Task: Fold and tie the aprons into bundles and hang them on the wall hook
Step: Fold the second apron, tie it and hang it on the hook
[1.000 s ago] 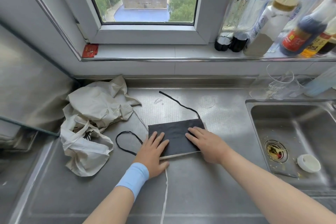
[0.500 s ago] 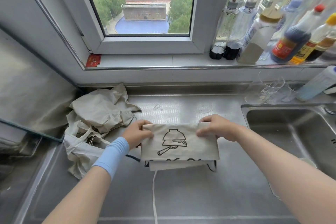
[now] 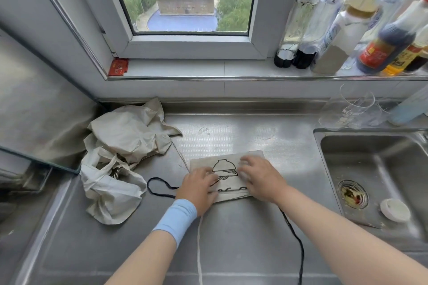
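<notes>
- Stainless-steel counter [image 3: 231, 250], dull grey, with a dimpled patch towards the back; sink [image 3: 370, 169] set into it at the right.
- Folded apron [image 3: 252, 157], cream with a black bowl print, lying flat at the centre.
- Crumpled aprons [image 3: 125, 146], cream, heaped at the left.
- Black cord [image 3: 159, 186], looped just left of the folded apron; another length trails to the near edge.
- White strap [image 3: 198, 250], running from the folded apron to the near edge.
- Clear glasses [image 3: 352, 111], at the back right.

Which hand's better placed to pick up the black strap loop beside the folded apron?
Probably left: left hand rests at the folded apron edge nearest the black strap loop; right hand is across it.
</notes>
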Motion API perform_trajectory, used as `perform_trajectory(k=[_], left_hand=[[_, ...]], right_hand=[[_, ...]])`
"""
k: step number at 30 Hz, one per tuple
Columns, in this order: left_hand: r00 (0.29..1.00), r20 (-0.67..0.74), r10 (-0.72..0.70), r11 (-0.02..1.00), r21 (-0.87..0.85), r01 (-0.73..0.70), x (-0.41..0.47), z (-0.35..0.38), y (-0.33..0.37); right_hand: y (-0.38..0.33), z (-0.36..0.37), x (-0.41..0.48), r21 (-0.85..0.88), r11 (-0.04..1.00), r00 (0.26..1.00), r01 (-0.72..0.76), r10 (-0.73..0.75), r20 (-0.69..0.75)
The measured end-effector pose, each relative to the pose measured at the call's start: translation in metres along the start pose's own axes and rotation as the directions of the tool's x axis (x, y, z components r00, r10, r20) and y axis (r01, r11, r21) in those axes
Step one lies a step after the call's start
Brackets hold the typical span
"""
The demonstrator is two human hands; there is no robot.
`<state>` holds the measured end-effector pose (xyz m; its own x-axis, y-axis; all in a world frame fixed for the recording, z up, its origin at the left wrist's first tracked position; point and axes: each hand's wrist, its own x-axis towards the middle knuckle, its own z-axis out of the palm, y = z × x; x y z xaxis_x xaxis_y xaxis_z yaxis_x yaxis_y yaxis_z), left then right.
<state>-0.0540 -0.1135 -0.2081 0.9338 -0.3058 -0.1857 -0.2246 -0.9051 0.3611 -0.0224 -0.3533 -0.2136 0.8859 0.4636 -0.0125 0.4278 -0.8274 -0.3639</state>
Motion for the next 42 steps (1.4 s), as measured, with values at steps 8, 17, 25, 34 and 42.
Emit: perform_trajectory(k=[8, 17, 25, 34, 42], left_hand=[[0.988, 0.128, 0.083, 0.985, 0.137, -0.101, 0.002, 0.006, -0.002], [0.993, 0.047, 0.109, 0.988, 0.107, -0.114, 0.013, 0.003, 0.001], [0.985, 0.146, -0.089, 0.996, -0.007, 0.091, 0.037, -0.011, -0.023], [0.958, 0.071, -0.277, 0.947, 0.188, 0.260, 0.047, -0.024, -0.007], [0.968, 0.082, 0.236, 0.904, 0.348, -0.250, 0.037, 0.015, 0.039]], right_hand=[[0.005, -0.001, -0.014, -0.284, 0.956, 0.930, 0.079, 0.032, 0.365], [-0.006, -0.014, 0.002, -0.317, 0.947, 0.951, 0.042, 0.059, 0.303], [0.018, -0.024, 0.002, -0.217, 0.972, 0.951, 0.093, -0.022, 0.309], [0.020, -0.029, 0.026, -0.174, 0.938, 0.900, -0.300, 0.339, 0.274], [-0.003, -0.016, 0.035, -0.348, 0.892, 0.915, -0.289, 0.365, 0.174]])
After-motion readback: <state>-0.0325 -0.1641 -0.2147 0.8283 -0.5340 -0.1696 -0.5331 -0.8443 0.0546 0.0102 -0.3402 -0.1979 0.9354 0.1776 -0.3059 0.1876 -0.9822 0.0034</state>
